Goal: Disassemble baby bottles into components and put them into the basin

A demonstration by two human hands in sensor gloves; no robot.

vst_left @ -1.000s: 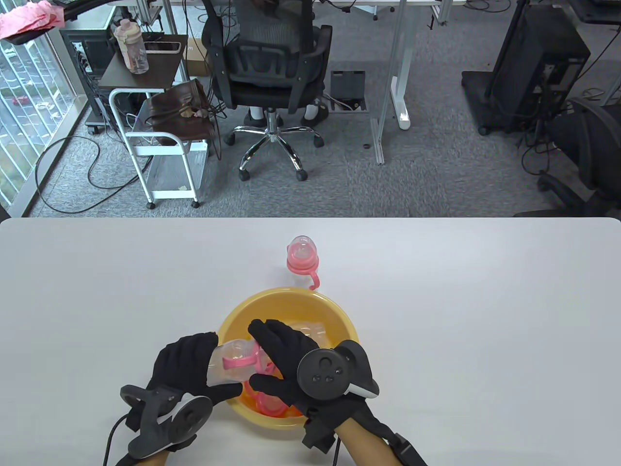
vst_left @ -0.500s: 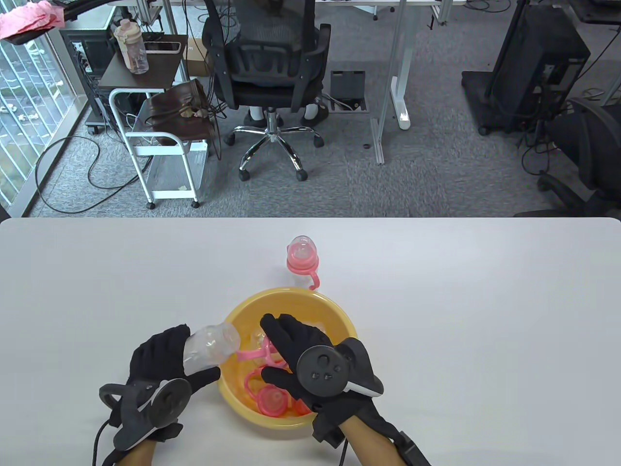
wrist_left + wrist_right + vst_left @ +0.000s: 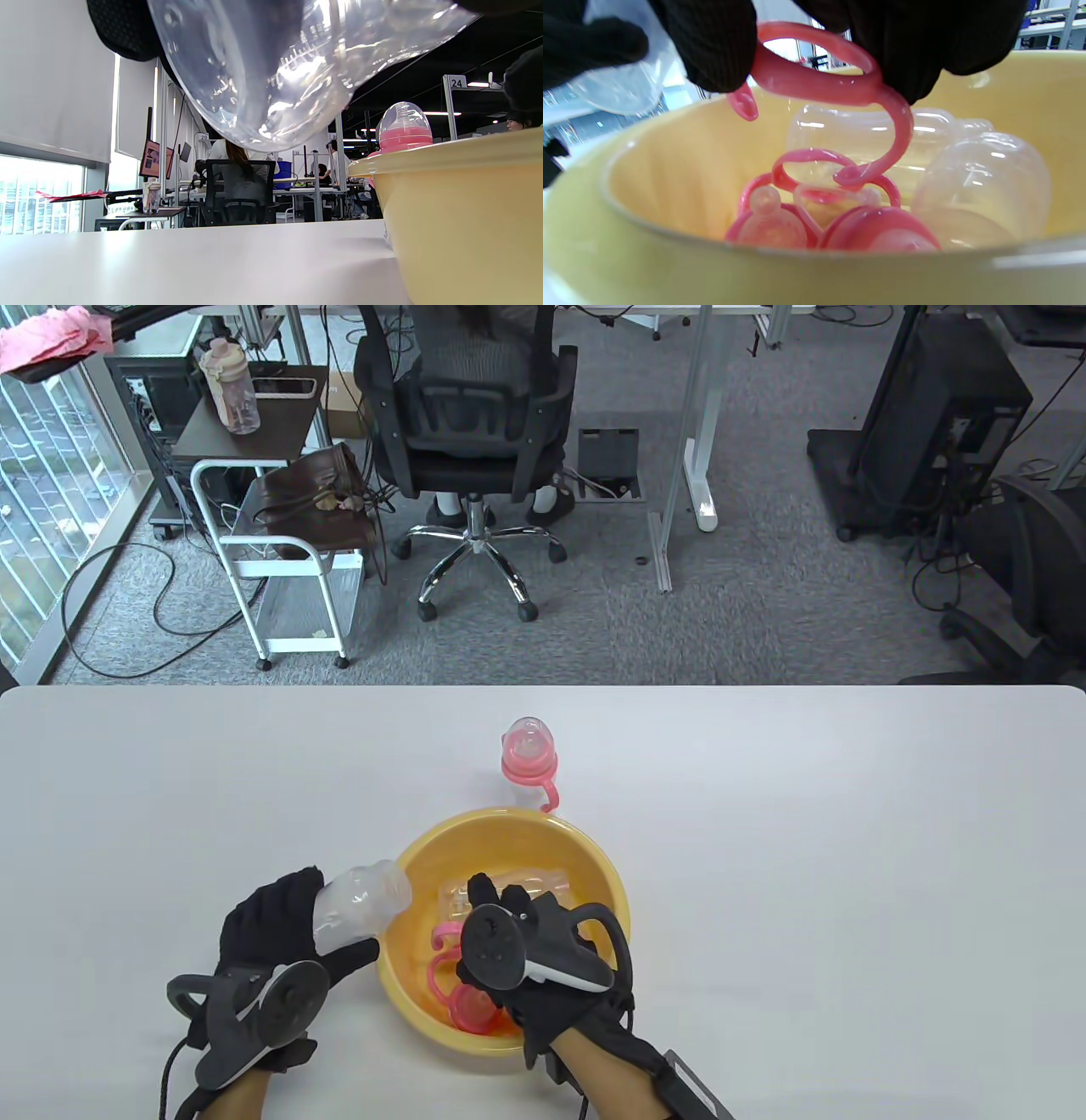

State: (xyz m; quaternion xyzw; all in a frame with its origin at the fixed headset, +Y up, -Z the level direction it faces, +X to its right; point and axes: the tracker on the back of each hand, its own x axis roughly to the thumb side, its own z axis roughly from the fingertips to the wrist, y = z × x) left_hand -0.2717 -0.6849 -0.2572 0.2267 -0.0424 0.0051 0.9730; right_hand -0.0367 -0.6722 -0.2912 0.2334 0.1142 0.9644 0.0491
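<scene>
Right hand [image 3: 517, 976] is down inside the basin [image 3: 594, 861], fingers [image 3: 712, 51] pinching a pink handle ring [image 3: 831, 84] just above the parts already lying there: pink collars, a clear teat, clear bottle bodies [image 3: 980, 178]. Step in hand, as I read it: dropping the handle ring, with the body next. Left hand [image 3: 271, 925] is wrapped around a stripped clear bottle [image 3: 361, 895], held tilted at the basin's 9 o'clock rim, mouth toward the bowl, still outside it. Next move likely: right fingers let go and lift clear, then left tips the bottle over the rim; it's light and slick, so release low. One whole bottle [image 3: 530, 755] with pink collar and clear cap stands on the table [image 3: 848, 831] at the basin's 12 o'clock, just beyond the rim, untouched. Writing: moulded graduation marks on the held bottle, digits not legible; a "24" sign [image 3: 456, 81] on a background post, and a smaller "29" further back.
</scene>
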